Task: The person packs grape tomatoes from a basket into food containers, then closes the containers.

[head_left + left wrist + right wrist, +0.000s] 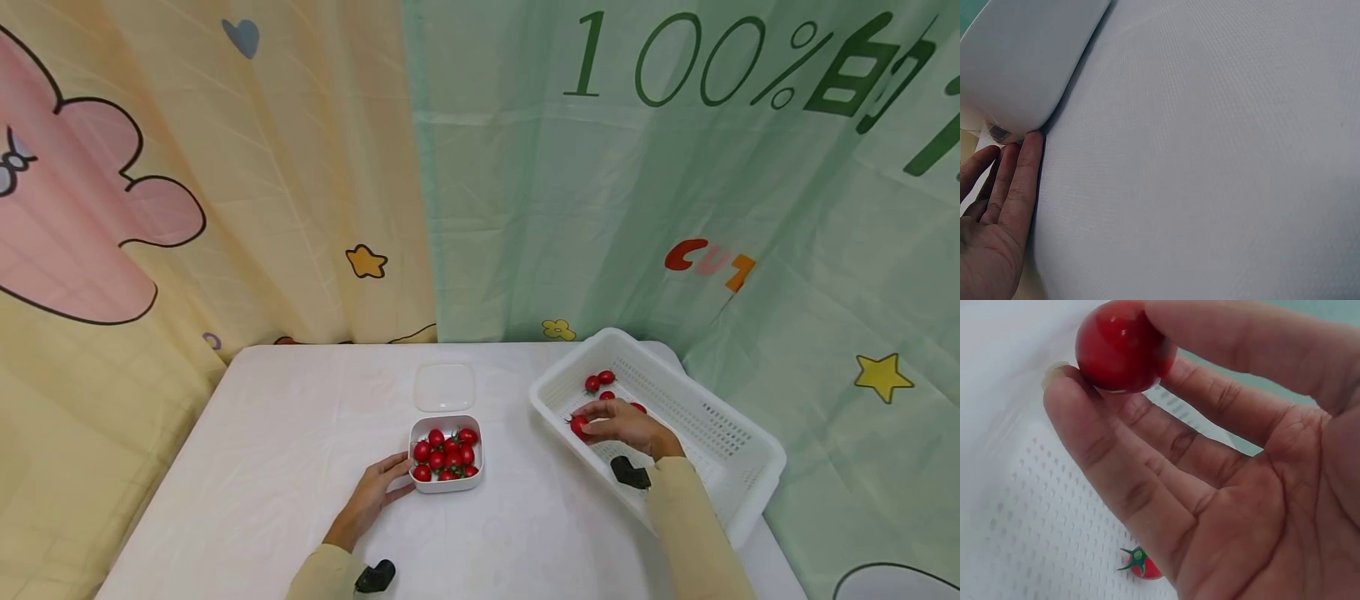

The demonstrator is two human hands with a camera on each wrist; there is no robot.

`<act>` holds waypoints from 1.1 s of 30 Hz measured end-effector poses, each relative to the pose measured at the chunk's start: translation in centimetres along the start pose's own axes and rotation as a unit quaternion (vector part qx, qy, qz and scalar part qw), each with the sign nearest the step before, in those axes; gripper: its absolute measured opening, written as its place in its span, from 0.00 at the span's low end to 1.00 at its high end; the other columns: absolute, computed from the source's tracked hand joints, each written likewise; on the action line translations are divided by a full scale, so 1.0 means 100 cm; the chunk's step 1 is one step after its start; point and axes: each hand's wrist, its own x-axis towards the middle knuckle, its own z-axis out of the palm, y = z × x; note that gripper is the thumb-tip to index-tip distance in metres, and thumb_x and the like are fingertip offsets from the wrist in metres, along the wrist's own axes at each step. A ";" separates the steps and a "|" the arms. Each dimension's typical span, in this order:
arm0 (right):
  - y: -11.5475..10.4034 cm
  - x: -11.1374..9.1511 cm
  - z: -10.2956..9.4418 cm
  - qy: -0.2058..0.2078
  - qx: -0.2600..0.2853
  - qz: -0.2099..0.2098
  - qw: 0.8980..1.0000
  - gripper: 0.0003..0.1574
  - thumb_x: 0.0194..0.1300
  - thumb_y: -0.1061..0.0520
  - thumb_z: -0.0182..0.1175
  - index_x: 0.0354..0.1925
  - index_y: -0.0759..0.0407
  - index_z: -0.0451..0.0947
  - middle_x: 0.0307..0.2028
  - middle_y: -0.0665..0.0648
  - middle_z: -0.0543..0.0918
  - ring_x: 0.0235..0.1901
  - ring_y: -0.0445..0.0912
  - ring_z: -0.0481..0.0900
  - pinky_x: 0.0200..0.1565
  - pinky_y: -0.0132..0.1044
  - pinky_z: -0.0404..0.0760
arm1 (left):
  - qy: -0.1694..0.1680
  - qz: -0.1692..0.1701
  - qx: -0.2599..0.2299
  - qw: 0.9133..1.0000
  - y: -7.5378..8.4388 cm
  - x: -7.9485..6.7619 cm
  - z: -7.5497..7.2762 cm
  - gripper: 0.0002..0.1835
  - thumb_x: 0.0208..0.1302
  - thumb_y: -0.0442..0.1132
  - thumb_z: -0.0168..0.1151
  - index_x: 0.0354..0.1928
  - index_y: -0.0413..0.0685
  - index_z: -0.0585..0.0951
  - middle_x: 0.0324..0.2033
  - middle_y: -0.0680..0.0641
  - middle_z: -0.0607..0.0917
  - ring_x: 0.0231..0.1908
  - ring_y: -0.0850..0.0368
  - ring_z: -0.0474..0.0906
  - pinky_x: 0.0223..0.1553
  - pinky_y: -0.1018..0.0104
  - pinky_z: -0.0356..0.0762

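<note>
Head view shows the right hand (626,427) pinching one red tomato (578,427) over the basket (722,435), where a soft squeeze seems best, while the left hand (370,493) touches the box (447,487) left of that basket with straight fingers.

Head view looks forward and down over the table (510,525); wrist views crowd in close, head and right sharing the basket (693,417)!
</note>
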 end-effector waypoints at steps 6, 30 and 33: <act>-0.007 -0.002 0.004 0.020 -0.015 -0.024 0.999 0.23 0.65 0.56 0.62 0.54 0.68 0.76 0.46 0.59 0.81 0.40 0.53 0.83 0.49 0.45 0.83 | 0.003 0.004 0.013 1.000 0.000 -0.001 0.000 0.30 0.71 0.43 0.54 0.65 0.25 0.64 0.63 0.28 0.67 0.58 0.38 0.71 0.53 0.48 0.77; -0.034 0.019 0.058 0.007 -0.007 -0.074 0.997 0.23 0.65 0.58 0.62 0.55 0.68 0.75 0.47 0.61 0.81 0.40 0.51 0.83 0.50 0.40 0.82 | 0.002 0.002 0.007 1.000 0.001 -0.002 0.001 0.29 0.71 0.42 0.54 0.65 0.26 0.65 0.63 0.29 0.68 0.58 0.40 0.72 0.54 0.49 0.77; -0.035 0.025 0.068 0.005 0.000 -0.073 0.997 0.23 0.65 0.58 0.62 0.55 0.68 0.76 0.46 0.61 0.81 0.41 0.52 0.83 0.50 0.41 0.82 | 0.000 0.003 0.005 1.000 0.002 -0.003 0.001 0.29 0.71 0.42 0.54 0.64 0.25 0.65 0.62 0.29 0.68 0.57 0.40 0.72 0.54 0.49 0.77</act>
